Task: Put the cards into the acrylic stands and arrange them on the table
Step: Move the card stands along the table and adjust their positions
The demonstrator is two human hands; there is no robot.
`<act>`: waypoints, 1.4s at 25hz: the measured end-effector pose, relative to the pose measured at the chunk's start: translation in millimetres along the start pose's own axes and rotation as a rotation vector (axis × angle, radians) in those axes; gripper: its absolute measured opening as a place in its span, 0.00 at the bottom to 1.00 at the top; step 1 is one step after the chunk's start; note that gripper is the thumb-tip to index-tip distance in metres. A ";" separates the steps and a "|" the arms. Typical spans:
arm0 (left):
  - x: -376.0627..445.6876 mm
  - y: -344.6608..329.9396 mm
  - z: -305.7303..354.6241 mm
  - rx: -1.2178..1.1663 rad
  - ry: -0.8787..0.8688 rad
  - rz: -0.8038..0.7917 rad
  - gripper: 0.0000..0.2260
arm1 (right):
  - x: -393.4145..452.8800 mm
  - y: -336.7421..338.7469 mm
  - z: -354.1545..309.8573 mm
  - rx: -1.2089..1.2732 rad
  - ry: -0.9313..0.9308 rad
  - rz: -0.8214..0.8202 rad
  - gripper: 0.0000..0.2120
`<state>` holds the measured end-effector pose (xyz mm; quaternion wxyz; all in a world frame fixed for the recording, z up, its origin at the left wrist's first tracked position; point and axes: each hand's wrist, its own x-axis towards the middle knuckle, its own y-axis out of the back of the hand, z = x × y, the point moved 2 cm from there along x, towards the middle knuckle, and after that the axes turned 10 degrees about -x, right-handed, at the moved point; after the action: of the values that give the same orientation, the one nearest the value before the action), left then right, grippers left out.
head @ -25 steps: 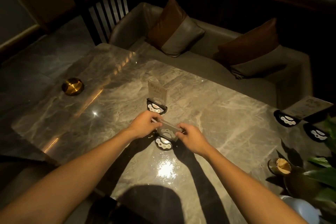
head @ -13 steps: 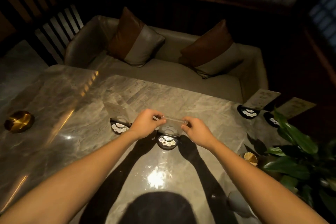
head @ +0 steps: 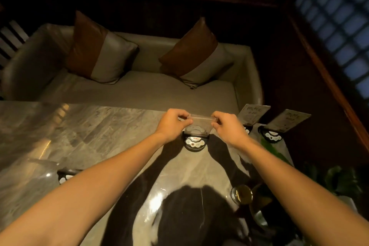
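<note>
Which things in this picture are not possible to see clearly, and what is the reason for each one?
- Print on the two filled stands at the right, head view: too small and dim to read.
- Stand at lower left: mostly hidden by the left forearm.
- Whether the stand held by the left hand and right hand has a card: the clear panel leaves it unsure.
- Plant: too dark, cut by the right edge.

Left hand [head: 172,124], right hand [head: 229,127]: pinching grip.

Forearms [head: 111,181] bare — apparently no sleeves, nothing worn.
</note>
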<state>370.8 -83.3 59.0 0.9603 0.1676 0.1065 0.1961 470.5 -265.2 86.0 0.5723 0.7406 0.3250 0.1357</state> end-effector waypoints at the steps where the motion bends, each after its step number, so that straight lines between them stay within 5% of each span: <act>1: 12.3 -6.8 2.5 0.001 0.000 0.005 0.10 | 7.7 2.1 8.6 -0.004 -0.003 0.007 0.04; 11: 87.5 -68.5 6.6 0.064 0.032 -0.023 0.02 | 63.9 2.2 74.5 0.025 -0.115 0.010 0.05; 20: 97.6 -66.4 6.9 0.057 0.045 -0.086 0.17 | 71.3 -5.3 75.3 0.065 -0.188 -0.003 0.22; 29: 20.3 55.7 5.2 0.103 0.045 -0.071 0.19 | 39.8 16.6 -22.1 -0.367 -0.191 0.244 0.19; 35: -57.1 174.4 -15.8 0.107 0.077 0.093 0.20 | 22.7 -7.8 -135.8 -0.105 0.027 0.053 0.25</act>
<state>255.7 48.8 115.8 0.9349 0.2161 0.1458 0.2409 407.2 -146.6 116.7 0.6022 0.7158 0.3055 0.1777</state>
